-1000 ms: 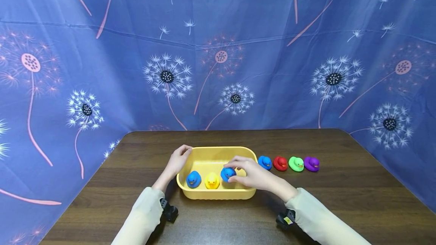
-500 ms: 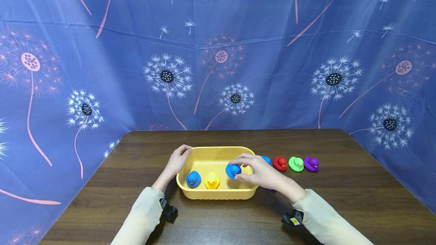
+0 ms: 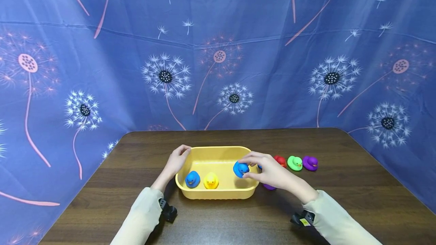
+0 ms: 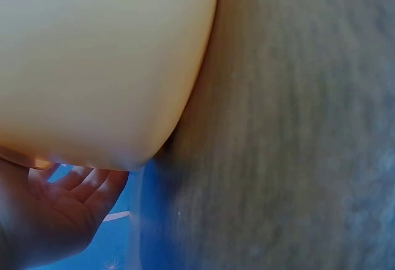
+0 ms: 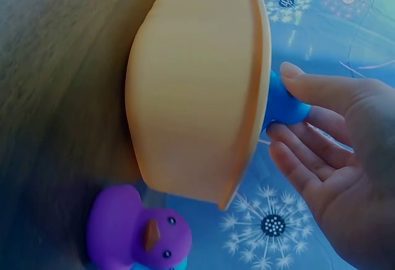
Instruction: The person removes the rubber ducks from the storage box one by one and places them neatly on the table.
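Observation:
In the head view, my right hand (image 3: 269, 170) pinches a blue rubber duck (image 3: 240, 169) between thumb and fingers, over the right part of the yellow bin (image 3: 218, 195). The right wrist view shows that blue duck (image 5: 287, 106) rising past the rim, partly hidden by the bin's end wall (image 5: 197, 91). My left hand (image 3: 177, 160) grips the bin's rim at its back left corner; in the left wrist view its fingers (image 4: 92, 187) bend at the rim. Inside the bin stand another blue duck (image 3: 192, 179) on the left and a yellow duck (image 3: 211, 181) beside it.
On the brown table (image 3: 218, 222), right of the bin, a red duck (image 3: 280, 161), a green duck (image 3: 295, 163) and a purple duck (image 3: 310, 163) stand in a row. Another purple duck (image 5: 139, 230) sits near the bin's right end. A patterned blue cloth (image 3: 272, 67) hangs behind.
My right hand has moved right with the blue duck, from beside the yellow duck towards the bin's right end. My left hand has stayed at the rim.

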